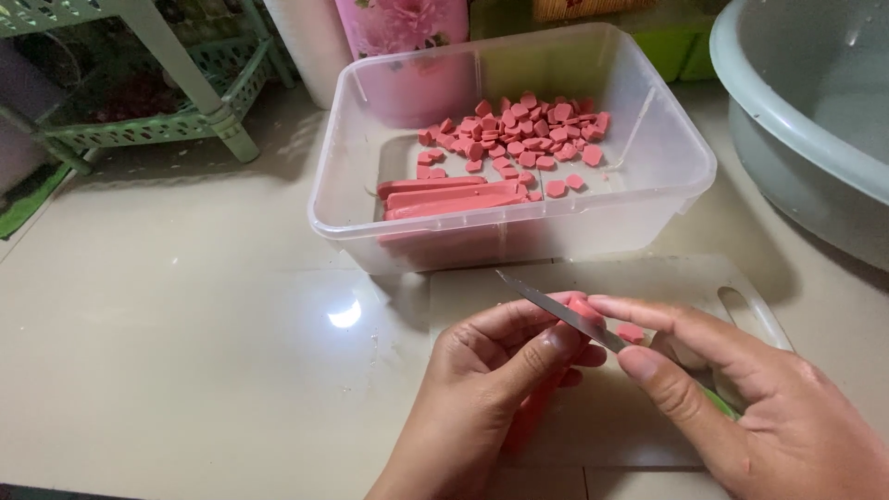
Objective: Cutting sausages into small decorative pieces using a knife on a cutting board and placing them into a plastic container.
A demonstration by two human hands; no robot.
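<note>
Left grip [505, 370] clamped on pink sausage [542, 403] | right grip [741, 398] clamped on knife [556, 310] | cutting board [667, 278] on beige tiled floor [185, 324]

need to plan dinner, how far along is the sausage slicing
Done: a pile of pink slices lies in the clear tub. In hand: the left hand holds one sausage against the knife in the right hand. Left: whole sticks in the tub.

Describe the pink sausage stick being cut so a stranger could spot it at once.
Start at the clear plastic tub of pink sausage pieces, then drop to the pale cutting board before it. There the left hand grips one whole pink sausage stick, the only one held upright against a thin steel knife blade.
</note>
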